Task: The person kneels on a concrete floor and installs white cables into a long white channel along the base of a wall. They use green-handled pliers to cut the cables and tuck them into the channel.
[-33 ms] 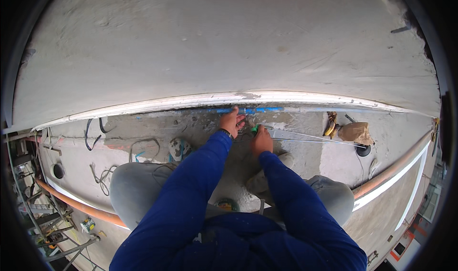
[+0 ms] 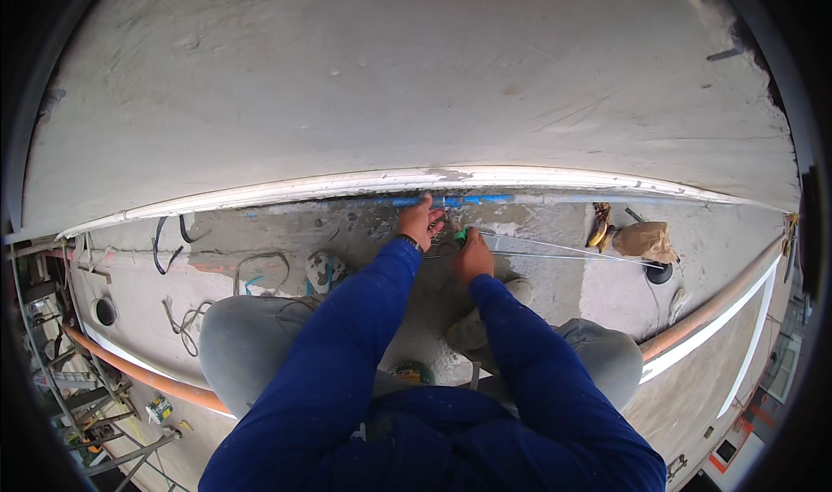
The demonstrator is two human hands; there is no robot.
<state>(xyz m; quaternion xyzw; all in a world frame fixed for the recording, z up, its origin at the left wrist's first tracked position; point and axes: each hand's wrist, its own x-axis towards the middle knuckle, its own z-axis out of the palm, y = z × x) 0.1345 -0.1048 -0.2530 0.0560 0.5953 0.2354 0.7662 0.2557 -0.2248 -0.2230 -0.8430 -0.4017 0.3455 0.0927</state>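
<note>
Blue pipe (image 2: 487, 200) lies low along the foot of the wall, just under the white trim strip (image 2: 347, 182), at the back edge of the concrete floor (image 2: 563, 280). Left grip (image 2: 420, 222) is at the pipe: thumb up against it, fingers spread to the right, not wrapped round. Right grip (image 2: 474, 256) is closed around a small green piece (image 2: 462, 234), maybe a handle; only its end shows, so exact kind can't be told. Two thin pale rods (image 2: 563, 247) run from beside the right grip toward a black round piece (image 2: 659, 274); can't tell if they join the green piece. Handling, by look: pipe is probably plastic, so light and stiff, smooth-skinned, liable to slide or roll under wet or dusty fingers; floor just below looks dark, possibly damp. Best hold is likely the bare bright-blue stretch right of the left grip, thumb on top and fingers from the front, as the wall leaves little room behind. Green piece looks hard and light, fine in a full fist. Rods seem slim, might flex if caught far out. Brown paper bag (image 2: 646, 241), soft and crushable, sits near their far end.
</note>
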